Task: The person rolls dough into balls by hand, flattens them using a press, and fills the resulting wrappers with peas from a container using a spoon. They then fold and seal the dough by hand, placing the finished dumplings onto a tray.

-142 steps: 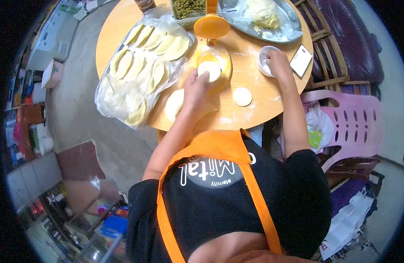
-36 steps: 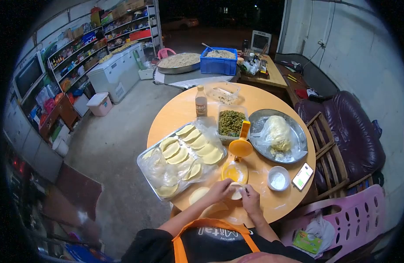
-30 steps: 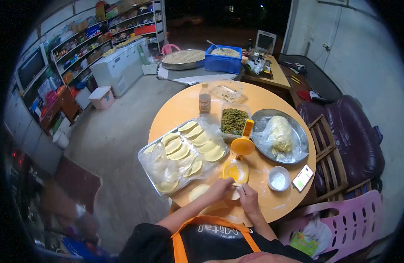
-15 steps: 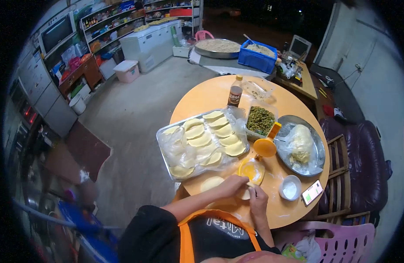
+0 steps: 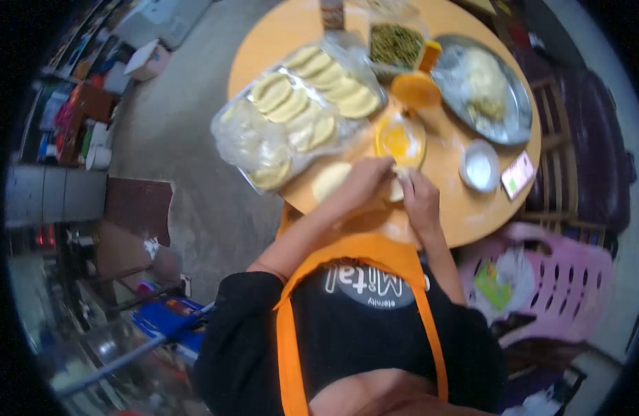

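The round desk (image 5: pixel 461 208) is biggest, with a pink chair (image 5: pixel 562 277) at its right. A plastic-draped tray (image 5: pixel 251 182) covers the left; a metal platter (image 5: pixel 519 123) sits far right. The orange press (image 5: pixel 416 92) stands, lid raised, between the hands and the green filling (image 5: pixel 397 45). Left hand (image 5: pixel 366 179) and right hand (image 5: pixel 420 195), fingers closed, pinch a small dough piece (image 5: pixel 397 191) low in front of the press.

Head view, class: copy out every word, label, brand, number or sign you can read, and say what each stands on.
"Mital": black shirt, upside down; neighbouring lettering is partly covered by the apron strap.
"eternity": the same shirt, smaller, also upside down.
Too blurred to read: any print on the bottle, phone and green packet.
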`<state>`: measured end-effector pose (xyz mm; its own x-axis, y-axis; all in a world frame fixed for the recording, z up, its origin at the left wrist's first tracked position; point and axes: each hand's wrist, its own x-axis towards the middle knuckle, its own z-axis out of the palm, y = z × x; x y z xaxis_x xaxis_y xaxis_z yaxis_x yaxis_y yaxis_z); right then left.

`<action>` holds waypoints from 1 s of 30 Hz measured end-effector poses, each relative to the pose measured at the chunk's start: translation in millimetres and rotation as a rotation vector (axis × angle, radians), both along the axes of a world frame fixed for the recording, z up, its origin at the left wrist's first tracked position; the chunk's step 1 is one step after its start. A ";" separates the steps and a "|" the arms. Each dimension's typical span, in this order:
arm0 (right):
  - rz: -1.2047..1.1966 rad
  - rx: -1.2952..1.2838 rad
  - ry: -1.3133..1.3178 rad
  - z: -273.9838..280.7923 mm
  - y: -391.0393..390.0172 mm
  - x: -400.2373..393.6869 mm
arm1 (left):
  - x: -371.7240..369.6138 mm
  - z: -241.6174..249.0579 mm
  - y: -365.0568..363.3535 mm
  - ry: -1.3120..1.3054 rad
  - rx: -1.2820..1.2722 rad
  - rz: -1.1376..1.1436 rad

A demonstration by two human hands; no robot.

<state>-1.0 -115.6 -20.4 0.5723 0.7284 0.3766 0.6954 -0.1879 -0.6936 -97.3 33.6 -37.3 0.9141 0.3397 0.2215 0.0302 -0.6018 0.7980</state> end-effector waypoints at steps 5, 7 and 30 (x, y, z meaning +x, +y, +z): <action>-0.101 0.130 0.130 0.0 3.1 -4.5 | -4.0 23.8 0.8 0.080 -0.223 -0.020; -0.013 0.086 0.028 0.5 2.0 -2.2 | -4.4 23.5 -0.7 0.060 -0.013 -0.010; -0.088 0.151 0.019 -7.3 -3.0 1.0 | 3.0 21.0 1.7 0.135 -0.114 -0.016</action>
<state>0.0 -118.6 -27.7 0.6399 0.6108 0.4663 0.6670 -0.1402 -0.7317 -94.3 35.4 -16.2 0.9383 0.3410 0.0577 0.1328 -0.5093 0.8503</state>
